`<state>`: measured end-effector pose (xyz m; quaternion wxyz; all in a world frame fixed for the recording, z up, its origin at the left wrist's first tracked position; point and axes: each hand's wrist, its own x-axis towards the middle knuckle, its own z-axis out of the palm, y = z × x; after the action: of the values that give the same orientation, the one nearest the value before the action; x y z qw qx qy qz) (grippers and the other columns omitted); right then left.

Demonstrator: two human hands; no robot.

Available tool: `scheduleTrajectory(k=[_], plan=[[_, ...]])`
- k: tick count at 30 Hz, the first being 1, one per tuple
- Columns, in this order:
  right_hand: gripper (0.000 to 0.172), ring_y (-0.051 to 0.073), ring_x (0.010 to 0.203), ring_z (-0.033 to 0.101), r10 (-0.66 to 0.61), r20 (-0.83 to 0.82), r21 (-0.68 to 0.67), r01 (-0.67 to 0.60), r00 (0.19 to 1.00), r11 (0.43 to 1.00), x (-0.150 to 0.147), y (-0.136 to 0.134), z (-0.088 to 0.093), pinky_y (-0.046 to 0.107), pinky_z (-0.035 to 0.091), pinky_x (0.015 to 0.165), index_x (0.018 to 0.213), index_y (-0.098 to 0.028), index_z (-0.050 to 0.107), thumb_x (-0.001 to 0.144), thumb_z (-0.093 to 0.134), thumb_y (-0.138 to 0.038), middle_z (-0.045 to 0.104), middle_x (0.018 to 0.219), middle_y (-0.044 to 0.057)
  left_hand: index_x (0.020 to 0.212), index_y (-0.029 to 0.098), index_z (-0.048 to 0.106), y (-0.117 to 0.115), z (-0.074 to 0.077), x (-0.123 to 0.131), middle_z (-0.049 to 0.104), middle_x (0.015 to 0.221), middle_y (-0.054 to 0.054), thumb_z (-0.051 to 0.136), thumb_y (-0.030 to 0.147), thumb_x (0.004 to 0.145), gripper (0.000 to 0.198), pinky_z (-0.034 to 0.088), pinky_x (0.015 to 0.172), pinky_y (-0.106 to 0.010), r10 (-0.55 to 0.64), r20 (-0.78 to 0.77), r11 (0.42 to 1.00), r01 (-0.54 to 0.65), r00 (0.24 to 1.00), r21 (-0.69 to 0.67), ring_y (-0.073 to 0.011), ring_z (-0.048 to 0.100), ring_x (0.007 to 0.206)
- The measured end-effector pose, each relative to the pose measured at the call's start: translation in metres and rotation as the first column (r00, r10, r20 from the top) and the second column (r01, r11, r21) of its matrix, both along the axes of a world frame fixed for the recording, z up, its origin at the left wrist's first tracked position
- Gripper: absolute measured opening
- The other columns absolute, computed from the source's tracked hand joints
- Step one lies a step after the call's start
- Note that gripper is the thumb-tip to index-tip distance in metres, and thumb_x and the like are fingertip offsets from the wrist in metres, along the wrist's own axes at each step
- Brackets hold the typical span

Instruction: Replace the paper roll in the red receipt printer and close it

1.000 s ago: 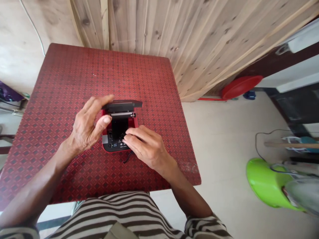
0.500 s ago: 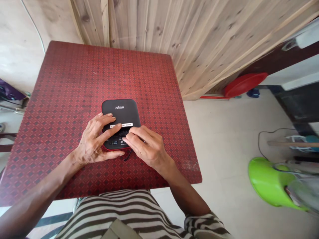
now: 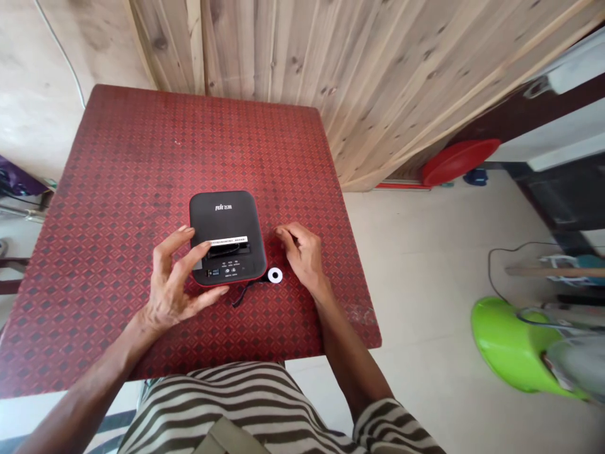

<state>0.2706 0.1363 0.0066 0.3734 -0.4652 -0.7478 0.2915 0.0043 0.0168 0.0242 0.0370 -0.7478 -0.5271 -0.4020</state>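
Observation:
A black, rounded-square box with a red rim [image 3: 225, 221], which looks like a small receipt printer, lies on the red table [image 3: 142, 151]. It has a white logo, a white label strip [image 3: 229, 241] and a dark slot below that. My left hand [image 3: 177, 277] is open at its left side, index fingertip by the label and thumb along the lower edge. My right hand [image 3: 302, 255] is to the right of the box with fingers curled together; what they hold, if anything, is hidden. Between them lies a white ring-shaped piece with a dark centre [image 3: 275, 275], beside a short black cord [image 3: 240, 296].
A planked wood wall [image 3: 283, 50] borders the table's far edge. On the floor at right stand a bright green chair-like object [image 3: 501, 343] and a red round basin or lid [image 3: 458, 162]. A black cable [image 3: 491, 271] runs along the floor there.
My right hand has drawn away from the slot to the right, uncovering the white ring-shaped piece. My left hand's fingers have pulled back toward the box's left edge.

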Motion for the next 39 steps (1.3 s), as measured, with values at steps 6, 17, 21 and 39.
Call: scheduleTrajectory(k=[6, 17, 21, 39], plan=[[0.035, 0.019, 0.074, 0.066, -0.040, 0.015, -0.169, 0.042, 0.999, 0.985, -0.001, 0.009, -0.024, 0.032, 0.049, 0.073, 0.083, -0.022, 0.073, 0.101, 0.055, -0.047, 0.074, 0.080, 0.004, 0.146, 0.027, 0.051, -0.017, -0.015, 0.003, 0.065, 0.137, -0.012, 0.088, 0.041, 0.081, 0.076, 0.062, 0.099, -0.044, 0.100, 0.017, 0.994, -0.101, 0.995, 0.046, -0.0281, 0.069, 0.120], [0.035, 0.018, 0.072, 0.063, -0.046, 0.029, -0.143, 0.050, 0.998, 0.988, -0.003, 0.008, -0.022, 0.032, 0.048, 0.072, 0.082, -0.021, 0.072, 0.101, 0.056, -0.046, 0.071, 0.078, 0.003, 0.145, 0.027, 0.052, -0.016, -0.018, -0.001, 0.068, 0.133, -0.012, 0.085, 0.048, 0.084, 0.073, 0.065, 0.091, -0.040, 0.116, -0.047, 0.990, -0.111, 0.992, 0.087, -0.0263, 0.073, 0.113], [0.035, 0.018, 0.071, 0.063, -0.050, 0.029, -0.138, 0.053, 0.998, 0.989, -0.003, 0.008, -0.022, 0.031, 0.047, 0.070, 0.082, -0.021, 0.073, 0.101, 0.056, -0.045, 0.071, 0.078, 0.003, 0.143, 0.026, 0.054, -0.016, -0.016, -0.001, 0.068, 0.135, -0.013, 0.088, 0.043, 0.081, 0.073, 0.066, 0.090, -0.039, 0.099, -0.020, 0.991, -0.097, 0.995, 0.096, -0.0262, 0.074, 0.113], [0.022, 0.015, 0.068, 0.063, -0.026, -0.008, 0.046, 0.026, 1.000, 0.999, -0.006, -0.004, 0.022, 0.030, 0.050, 0.067, 0.086, -0.022, 0.074, 0.101, 0.065, -0.034, 0.073, 0.079, 0.001, 0.134, 0.027, 0.055, -0.013, -0.016, -0.002, 0.066, 0.137, -0.013, 0.089, 0.044, 0.080, 0.066, 0.066, 0.091, -0.042, 0.068, 0.058, 0.997, -0.069, 0.996, 0.020, -0.0278, 0.071, 0.120]])
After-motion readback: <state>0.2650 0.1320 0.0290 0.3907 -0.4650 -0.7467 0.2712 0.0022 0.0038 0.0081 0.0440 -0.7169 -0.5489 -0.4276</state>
